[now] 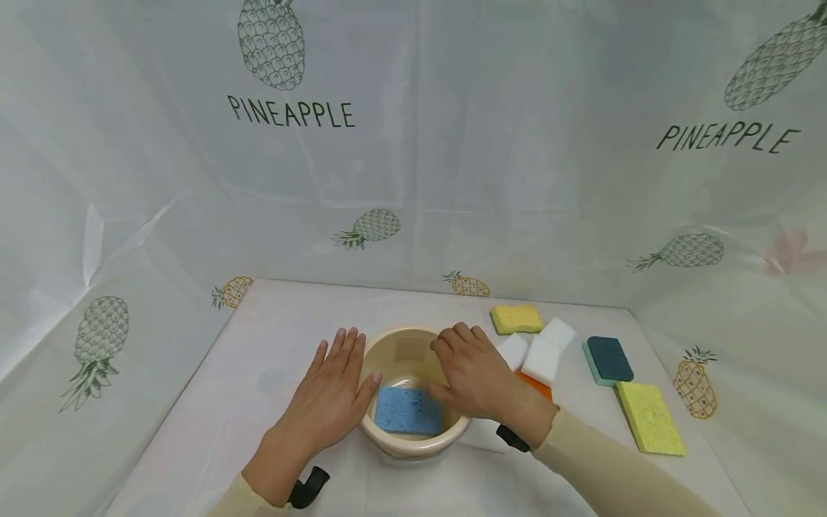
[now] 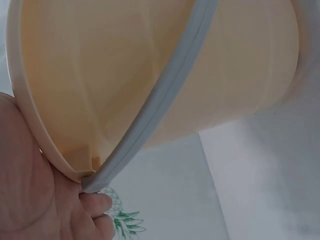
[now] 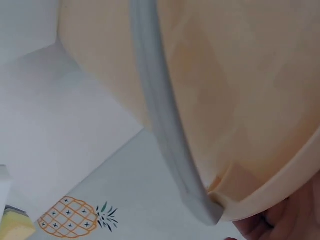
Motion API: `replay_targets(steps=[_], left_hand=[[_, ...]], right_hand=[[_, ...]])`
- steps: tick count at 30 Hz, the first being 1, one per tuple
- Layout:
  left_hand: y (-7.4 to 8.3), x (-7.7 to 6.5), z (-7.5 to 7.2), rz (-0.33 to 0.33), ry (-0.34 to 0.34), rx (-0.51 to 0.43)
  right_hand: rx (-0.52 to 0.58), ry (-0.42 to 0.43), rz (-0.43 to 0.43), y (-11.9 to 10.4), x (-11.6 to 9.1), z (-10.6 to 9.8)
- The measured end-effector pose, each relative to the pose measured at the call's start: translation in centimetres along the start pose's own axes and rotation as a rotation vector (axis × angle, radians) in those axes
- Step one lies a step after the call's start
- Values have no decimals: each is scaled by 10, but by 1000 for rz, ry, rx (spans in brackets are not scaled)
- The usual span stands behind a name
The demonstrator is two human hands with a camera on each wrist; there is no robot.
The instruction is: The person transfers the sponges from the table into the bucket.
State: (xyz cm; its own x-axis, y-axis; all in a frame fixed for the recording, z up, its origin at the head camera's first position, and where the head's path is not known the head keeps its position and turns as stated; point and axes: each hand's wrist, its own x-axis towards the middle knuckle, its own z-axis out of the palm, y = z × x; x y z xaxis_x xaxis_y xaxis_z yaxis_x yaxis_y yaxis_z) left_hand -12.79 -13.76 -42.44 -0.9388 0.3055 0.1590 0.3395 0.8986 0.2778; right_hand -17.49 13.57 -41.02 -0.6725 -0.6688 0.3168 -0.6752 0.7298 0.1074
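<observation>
A beige bucket (image 1: 413, 449) with a blue sponge (image 1: 407, 411) lying at its bottom stands in front of me. Flat against the left of its rim, my left hand (image 1: 331, 398) has straight fingers pointing away and its thumb over the edge. On the opposite side my right hand (image 1: 477, 373) grips the rim, fingers bent and thumb inside. The bucket's grey handle (image 2: 150, 107) crosses its outer wall in the left wrist view, its end close by the left fingers. From the right wrist, the handle's other pivot shows beside that hand, most of which is out of frame.
Right of the bucket lie white sponges (image 1: 543, 357), an orange piece (image 1: 535, 385) partly under them, and a yellow sponge (image 1: 517, 319). Farther right are a dark green sponge (image 1: 609, 359) and a flat yellow one (image 1: 650, 418). Pineapple-print sheeting (image 1: 413, 165) walls the white table (image 1: 213, 431).
</observation>
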Motion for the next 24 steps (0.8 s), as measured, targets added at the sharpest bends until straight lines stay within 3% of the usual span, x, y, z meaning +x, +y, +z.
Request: replay_targets(steps=[6, 11, 17, 24], left_hand=[[-1, -1, -1, 5, 2, 16], [1, -1, -1, 2, 3, 43], [2, -1, -1, -11, 4, 45], [5, -2, -3, -27, 4, 43]], right_hand=[[-17, 185, 77, 8, -7, 2], [-10, 296, 190, 22, -22, 2], [-29, 330, 349, 44, -52, 5], [-83, 281, 513, 67, -94, 16]])
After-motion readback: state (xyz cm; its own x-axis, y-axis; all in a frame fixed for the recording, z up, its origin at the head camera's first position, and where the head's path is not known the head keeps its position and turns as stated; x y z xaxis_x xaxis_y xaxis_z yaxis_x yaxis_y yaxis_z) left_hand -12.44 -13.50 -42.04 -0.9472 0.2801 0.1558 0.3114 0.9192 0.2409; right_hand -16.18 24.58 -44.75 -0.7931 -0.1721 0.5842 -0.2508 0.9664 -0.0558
